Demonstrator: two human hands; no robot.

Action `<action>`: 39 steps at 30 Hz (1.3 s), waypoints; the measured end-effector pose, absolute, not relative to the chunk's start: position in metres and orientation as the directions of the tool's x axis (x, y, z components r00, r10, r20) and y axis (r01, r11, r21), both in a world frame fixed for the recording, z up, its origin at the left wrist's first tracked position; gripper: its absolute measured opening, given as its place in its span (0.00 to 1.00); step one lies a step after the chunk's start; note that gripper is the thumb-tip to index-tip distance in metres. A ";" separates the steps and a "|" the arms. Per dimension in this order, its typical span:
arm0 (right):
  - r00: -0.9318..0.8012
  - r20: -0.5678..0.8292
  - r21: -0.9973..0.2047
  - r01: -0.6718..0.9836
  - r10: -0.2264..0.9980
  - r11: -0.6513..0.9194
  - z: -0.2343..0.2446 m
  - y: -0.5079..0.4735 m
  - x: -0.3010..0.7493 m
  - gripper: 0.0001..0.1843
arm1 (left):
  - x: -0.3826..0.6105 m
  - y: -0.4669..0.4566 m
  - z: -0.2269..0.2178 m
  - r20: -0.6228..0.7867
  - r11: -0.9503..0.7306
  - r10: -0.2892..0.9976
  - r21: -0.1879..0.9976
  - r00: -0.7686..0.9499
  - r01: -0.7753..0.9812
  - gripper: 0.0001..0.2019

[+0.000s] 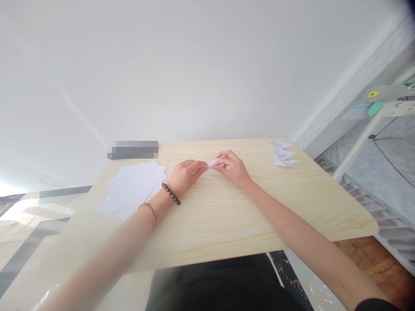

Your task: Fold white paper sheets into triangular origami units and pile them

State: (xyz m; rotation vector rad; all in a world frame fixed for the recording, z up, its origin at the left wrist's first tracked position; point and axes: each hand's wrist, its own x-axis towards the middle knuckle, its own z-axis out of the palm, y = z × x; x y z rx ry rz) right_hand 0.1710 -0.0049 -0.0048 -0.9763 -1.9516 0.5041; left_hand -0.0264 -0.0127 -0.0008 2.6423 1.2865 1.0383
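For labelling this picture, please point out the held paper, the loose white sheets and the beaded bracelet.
Held paper (210, 164): head view, on the strip left uncovered.
Loose white sheets (138, 185): head view, on the upper surface.
Beaded bracelet (171, 193): head view, midway along the visible arc.

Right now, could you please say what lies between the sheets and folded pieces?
The left hand, a small paper and the right hand, in the head view.

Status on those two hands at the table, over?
Left hand, right hand: both pinching white paper piece. Piece partly hidden by them. Loose sheets left, three folded papers right; neither in the way.
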 end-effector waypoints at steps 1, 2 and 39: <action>-0.315 0.524 -0.661 0.436 0.791 0.611 -0.005 -0.005 0.171 0.09 | -0.026 -0.013 -0.001 0.556 -0.659 0.707 0.293 0.437 0.693 0.14; -0.317 0.524 -0.662 0.432 0.790 0.612 -0.005 -0.005 0.171 0.09 | -0.026 -0.013 -0.001 0.558 -0.660 0.705 0.291 0.437 0.693 0.14; -0.186 0.408 -0.844 0.299 0.894 0.446 -0.007 -0.003 0.172 0.11 | -0.026 -0.013 0.007 0.259 -0.388 0.917 0.758 0.304 0.524 0.18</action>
